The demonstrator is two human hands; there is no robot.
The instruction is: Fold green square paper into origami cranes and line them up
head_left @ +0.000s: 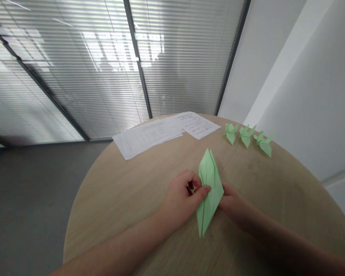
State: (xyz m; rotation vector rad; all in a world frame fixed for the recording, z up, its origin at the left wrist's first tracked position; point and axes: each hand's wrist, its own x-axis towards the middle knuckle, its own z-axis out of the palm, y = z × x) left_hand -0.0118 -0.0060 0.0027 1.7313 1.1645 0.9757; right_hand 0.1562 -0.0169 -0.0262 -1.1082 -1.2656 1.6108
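Observation:
A long diamond-shaped piece of folded green paper (209, 184) lies on the round wooden table (126, 191) in front of me. My left hand (181, 201) pinches its left edge near the middle, thumb on top and fingers curled. My right hand (235, 207) grips the right edge from behind, most of its fingers hidden by the paper.
Three finished green paper cranes (247, 136) stand in a row at the far right of the table. Several white printed sheets (163, 132) lie at the far edge. Beyond are glass walls with blinds (103, 69), a grey floor at left and a white wall at right.

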